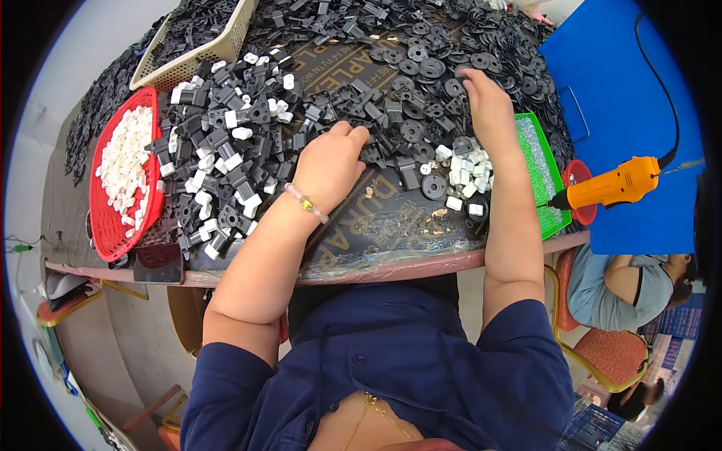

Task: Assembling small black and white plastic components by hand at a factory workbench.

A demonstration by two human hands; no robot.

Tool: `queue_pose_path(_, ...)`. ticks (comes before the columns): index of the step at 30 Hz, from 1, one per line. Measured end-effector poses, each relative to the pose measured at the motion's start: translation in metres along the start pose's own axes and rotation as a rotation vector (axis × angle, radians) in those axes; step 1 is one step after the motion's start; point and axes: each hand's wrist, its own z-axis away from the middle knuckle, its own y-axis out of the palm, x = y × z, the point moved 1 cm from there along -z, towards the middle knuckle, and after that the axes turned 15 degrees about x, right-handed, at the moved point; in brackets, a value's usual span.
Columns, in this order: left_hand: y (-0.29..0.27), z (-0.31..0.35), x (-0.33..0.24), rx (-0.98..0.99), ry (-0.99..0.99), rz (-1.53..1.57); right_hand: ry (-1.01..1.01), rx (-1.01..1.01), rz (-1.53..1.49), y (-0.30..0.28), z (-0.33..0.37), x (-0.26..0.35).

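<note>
"While the left hand (331, 161) bends over the black parts (395, 113), what does it hold?"

"I cannot tell. Its fingers curl downward, and the knuckles hide whatever is under them. The right hand (492, 105) reaches farther out, thumb and fingers half bent among the discs (432, 68); whether one is pinched or merely touched doesn't show."

"Why are the parts just there?"

"They lie loose on the desk (391, 210), between and beyond both hands, probably so that either can pick without much stretching."

"And the white caps (468, 171)?"

"Heaped nearer the body than the right hand, likely for a short reach."

"Left of the left hand?"

"Capped parts (226, 161) in a mound, perhaps kept apart from the bare ones. Beyond them is a red basket (96, 207) of white pieces (124, 165); its wall presumably stops them scattering."

"So why is the driver (617, 186) over there?"

"Right of the right hand, its tip over the green tray (556, 219) of screws (535, 154): tool and screws together, I'd guess, for convenience."
</note>
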Motion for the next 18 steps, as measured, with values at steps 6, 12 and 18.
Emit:
queue_pose_path(6, 0.003, -0.001, 0.008, -0.019, -0.048, 0.049, 0.286, 0.158, -0.938, -0.011, 0.006, 0.045)
queue_pose_path(12, -0.004, -0.008, 0.02, -0.152, -0.075, 0.495, 0.237, 0.447, -1.152, -0.016, 0.016, 0.08)
queue_pose_path(18, 0.003, -0.014, 0.018, 0.0, -0.055, 1.206, 0.109, 0.42, -1.038, -0.004, 0.023, 0.103)
